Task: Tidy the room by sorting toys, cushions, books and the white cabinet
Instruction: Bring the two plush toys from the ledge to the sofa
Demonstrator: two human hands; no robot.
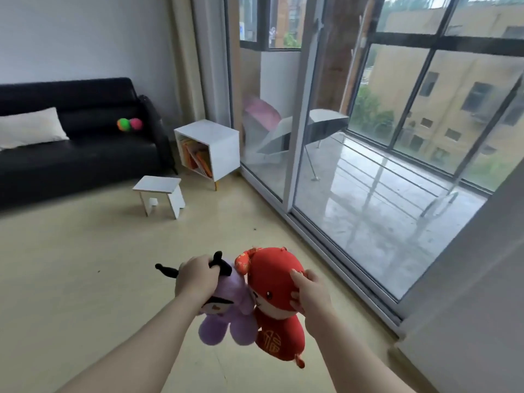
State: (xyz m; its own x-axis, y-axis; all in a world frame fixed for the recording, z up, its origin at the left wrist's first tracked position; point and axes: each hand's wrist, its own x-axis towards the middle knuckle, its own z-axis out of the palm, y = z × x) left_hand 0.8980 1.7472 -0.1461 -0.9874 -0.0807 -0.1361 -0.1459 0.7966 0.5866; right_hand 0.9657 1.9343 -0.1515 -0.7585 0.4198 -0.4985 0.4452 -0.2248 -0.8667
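My left hand grips a purple plush doll by its black hair, and the doll hangs below my fist. My right hand holds a red plush doll by the side of its head. The two dolls touch each other in front of me, above the floor. Across the room a white cabinet stands by the glass door, with books leaning inside it. A black sofa at the left carries a white cushion and two bright balls.
A small white stool stands on the beige floor between me and the cabinet. A sliding glass door runs along the right side, with umbrellas on the balcony behind it. A grey wall edge is at my near right.
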